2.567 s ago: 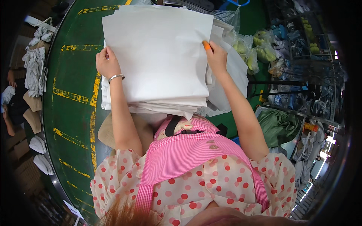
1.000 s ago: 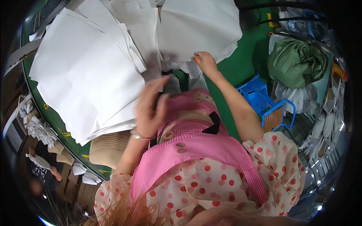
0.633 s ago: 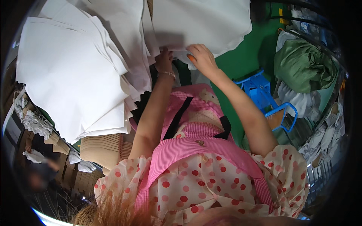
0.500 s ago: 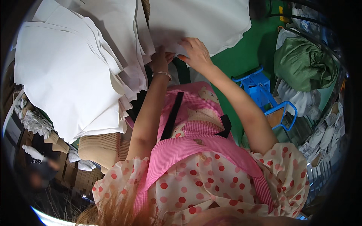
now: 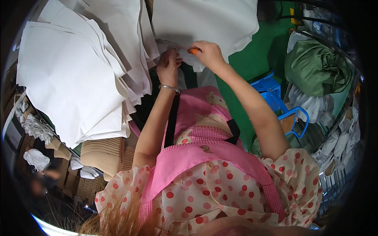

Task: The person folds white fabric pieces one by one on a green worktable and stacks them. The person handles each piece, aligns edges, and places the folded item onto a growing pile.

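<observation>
My left hand [image 5: 168,65], with a bracelet at the wrist, has its fingers bent together by the lower edge of the white sheets. What lies between its fingertips is hidden. A thin, see-through whitish film [image 5: 193,63] hangs between my two hands. My right hand [image 5: 210,54] is closed at the film's upper right, gripping its edge. Something orange [image 5: 193,51] shows at its thumb; I cannot tell whether it is a finger cover or a held piece. Large white sheets [image 5: 204,23] lie just beyond both hands.
A thick fanned stack of white sheets [image 5: 67,82] fills the left. Beige ribbed rolls [image 5: 102,155] lie below it. To the right are a blue stool-like frame [image 5: 269,92], a dark green bundle [image 5: 317,67] and white bags [image 5: 311,104] on a green floor [image 5: 246,67].
My right hand has gone from spread fingers on the sheet to a closed grip. The left hand has come out from under the sheet's edge, and the thin film now shows between them.
</observation>
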The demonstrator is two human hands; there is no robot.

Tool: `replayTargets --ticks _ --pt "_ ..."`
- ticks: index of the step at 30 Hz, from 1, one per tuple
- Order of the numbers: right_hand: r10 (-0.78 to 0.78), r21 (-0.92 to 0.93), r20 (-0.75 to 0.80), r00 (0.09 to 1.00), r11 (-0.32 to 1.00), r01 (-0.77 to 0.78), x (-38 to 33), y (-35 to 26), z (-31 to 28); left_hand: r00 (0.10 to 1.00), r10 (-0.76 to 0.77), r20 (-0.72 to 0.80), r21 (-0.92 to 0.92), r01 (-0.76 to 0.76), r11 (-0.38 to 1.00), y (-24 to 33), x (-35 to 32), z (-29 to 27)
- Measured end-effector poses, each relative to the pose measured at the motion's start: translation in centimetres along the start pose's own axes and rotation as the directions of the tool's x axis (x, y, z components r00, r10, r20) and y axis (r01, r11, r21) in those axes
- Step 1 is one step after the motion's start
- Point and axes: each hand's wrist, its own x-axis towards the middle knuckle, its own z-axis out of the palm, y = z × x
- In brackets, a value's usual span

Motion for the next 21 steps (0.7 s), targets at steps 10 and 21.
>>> replayTargets --ticks 10,21 --pt "0.195 0.266 0.336 0.922 0.919 -0.291 0.8 -1.3 -1.3 0.995 0.007 0.104 -0.140 0.008 0.990 1.2 2.0 1.2" --pt "0.151 0.496 0.279 0.948 0.823 -0.277 0.6 -0.6 -1.1 0.990 -0.021 0.140 0.011 0.020 1.000 0.6 1.8 -0.1"
